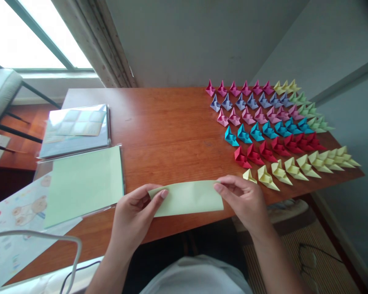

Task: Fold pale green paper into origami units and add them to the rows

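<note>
White shirt cloth (pixel 196 277) shows nearest, below the wooden table (pixel 165 130). Rows of pointed origami pieces (pixel 256 132) in several colors stand on the table's right side; pale green paper sheets (pixel 86 183) lie at its left. Between them, at the near edge, the left hand (pixel 133 216) and right hand (pixel 247 204) pinch opposite ends of a pale green paper strip (pixel 188 198), thumbs against fingers.

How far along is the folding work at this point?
Done, by the look of it: rows of pointed, folded paper pieces in several colours on the right of the table. In hand: a pale green paper strip, held at its ends by the left hand and right hand. Left: probably shaping that strip, perhaps using the green paper lying at left; the final count isn't shown.
</note>
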`<state>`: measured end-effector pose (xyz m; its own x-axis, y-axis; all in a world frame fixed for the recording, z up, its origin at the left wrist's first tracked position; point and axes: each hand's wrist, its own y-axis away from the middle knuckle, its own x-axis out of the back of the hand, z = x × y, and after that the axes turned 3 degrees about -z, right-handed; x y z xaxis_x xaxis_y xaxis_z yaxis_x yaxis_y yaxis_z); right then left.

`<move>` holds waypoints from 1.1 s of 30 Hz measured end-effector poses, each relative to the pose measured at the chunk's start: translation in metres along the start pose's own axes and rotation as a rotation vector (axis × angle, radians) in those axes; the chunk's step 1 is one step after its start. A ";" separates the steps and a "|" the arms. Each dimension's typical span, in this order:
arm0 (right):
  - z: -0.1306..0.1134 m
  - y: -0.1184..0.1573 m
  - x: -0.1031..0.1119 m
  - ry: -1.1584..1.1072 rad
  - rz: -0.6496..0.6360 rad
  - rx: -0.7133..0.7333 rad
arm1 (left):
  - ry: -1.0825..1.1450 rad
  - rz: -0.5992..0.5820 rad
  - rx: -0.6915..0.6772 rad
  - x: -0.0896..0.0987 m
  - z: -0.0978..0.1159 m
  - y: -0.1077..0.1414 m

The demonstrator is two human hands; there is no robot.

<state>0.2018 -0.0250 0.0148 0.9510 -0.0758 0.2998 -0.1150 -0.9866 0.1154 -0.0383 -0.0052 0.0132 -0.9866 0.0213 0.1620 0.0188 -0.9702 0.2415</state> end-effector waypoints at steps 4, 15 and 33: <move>-0.001 0.000 0.000 0.033 0.007 0.004 | -0.013 -0.011 -0.003 0.001 0.000 -0.001; 0.000 0.000 0.003 0.045 0.018 0.010 | 0.034 -0.011 0.019 0.001 -0.003 -0.001; 0.000 0.006 0.003 -0.064 0.115 -0.114 | 0.104 -0.023 0.072 0.000 0.004 0.007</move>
<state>0.2037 -0.0315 0.0167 0.9455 -0.2000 0.2572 -0.2527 -0.9483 0.1918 -0.0376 -0.0107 0.0183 -0.9983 0.0147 0.0565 0.0037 -0.9500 0.3123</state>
